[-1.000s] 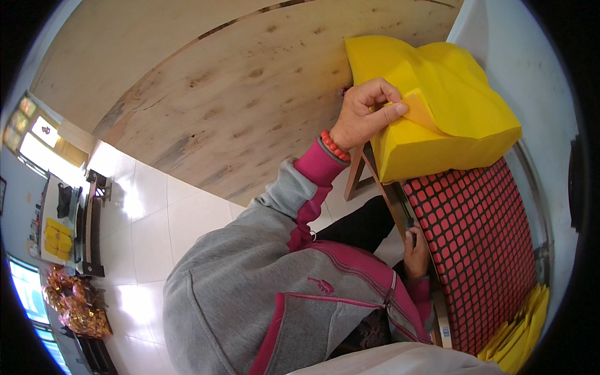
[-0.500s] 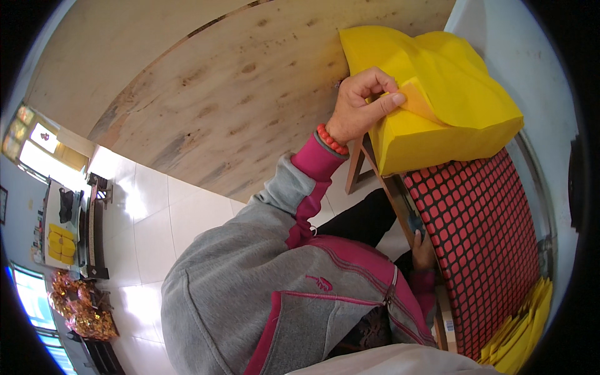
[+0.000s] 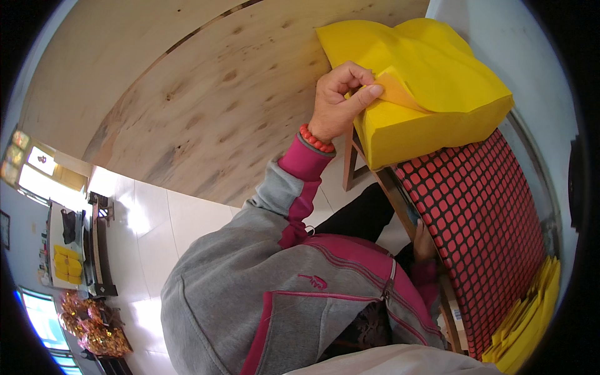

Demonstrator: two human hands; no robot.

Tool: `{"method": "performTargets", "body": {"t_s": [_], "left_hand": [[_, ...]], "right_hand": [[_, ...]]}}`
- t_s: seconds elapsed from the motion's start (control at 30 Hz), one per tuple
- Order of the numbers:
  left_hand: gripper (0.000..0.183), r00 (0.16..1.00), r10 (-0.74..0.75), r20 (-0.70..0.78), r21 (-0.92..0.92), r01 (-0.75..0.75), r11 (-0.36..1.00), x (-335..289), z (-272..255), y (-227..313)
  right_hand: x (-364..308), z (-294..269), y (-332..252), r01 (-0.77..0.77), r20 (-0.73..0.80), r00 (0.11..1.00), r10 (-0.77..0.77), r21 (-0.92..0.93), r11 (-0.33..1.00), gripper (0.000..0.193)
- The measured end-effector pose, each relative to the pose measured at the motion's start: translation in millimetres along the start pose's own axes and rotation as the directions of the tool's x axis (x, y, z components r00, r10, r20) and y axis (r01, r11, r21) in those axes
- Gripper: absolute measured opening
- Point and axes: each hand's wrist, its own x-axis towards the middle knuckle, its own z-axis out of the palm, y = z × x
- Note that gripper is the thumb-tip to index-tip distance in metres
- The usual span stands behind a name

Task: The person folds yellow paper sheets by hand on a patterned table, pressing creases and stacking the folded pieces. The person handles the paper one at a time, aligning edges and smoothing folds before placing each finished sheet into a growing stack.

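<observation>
My left hand [image 3: 340, 97], with a red bead bracelet at the wrist, pinches the raised corner of a yellow sheet [image 3: 399, 90] between thumb and fingers. The lifted corner looks more orange. It belongs to a thick, block-shaped yellow stack [image 3: 437, 128] with a wavy top, resting at the far end of a red-and-black patterned seat [image 3: 472, 219]. Low beside the seat's wooden edge, my right hand [image 3: 425, 242] has its fingers closed near a dark bluish thing [image 3: 412, 214]. The seat edge partly hides both.
A large wooden board [image 3: 206, 106] stands at the far left of the stack, and a pale wall [image 3: 512, 56] on its right. Folded yellow sheets [image 3: 528, 319] lie at the seat's near right. Tiled floor [image 3: 153, 244] stretches left towards a cabinet with more yellow bundles [image 3: 67, 264].
The view has shifted slightly, so the stack and my left hand appear further left. My right hand has sunk closer behind the seat edge, and less of the dark bluish thing shows.
</observation>
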Motion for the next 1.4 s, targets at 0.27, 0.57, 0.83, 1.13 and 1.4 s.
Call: {"method": "performTargets", "body": {"t_s": [0.27, 0.57, 0.83, 1.13, 1.4], "left_hand": [[0.012, 1.0, -0.014, -0.006, 0.018, 0.014, 1.0, 0, 0, 2], [0.011, 1.0, -0.01, 0.003, 0.029, 0.01, 1.0, 1, -1, 3], [0.011, 0.999, -0.034, -0.005, 0.01, 0.034, 0.999, 1, 0, 2], [0.012, 1.0, -0.012, -0.015, 0.024, 0.012, 1.0, 0, 0, 3], [0.01, 0.999, -0.031, -0.022, 0.016, 0.031, 0.999, 0, 0, 1]], "right_hand": [[5, -13, -10, -0.061, 0.028, 0.998, 0.06, 0.073, 0.995, 0.075], [10, -22, -13, -0.091, 0.051, 0.995, 0.086, 0.115, 0.989, 0.072], [11, -28, -14, -0.113, 0.067, 0.992, 0.105, 0.134, 0.985, 0.071], [11, -33, -18, -0.13, 0.093, 0.989, 0.117, 0.156, 0.979, 0.069], [23, -62, -34, -0.084, 0.082, 0.995, 0.064, 0.261, 0.962, 0.062]]}}
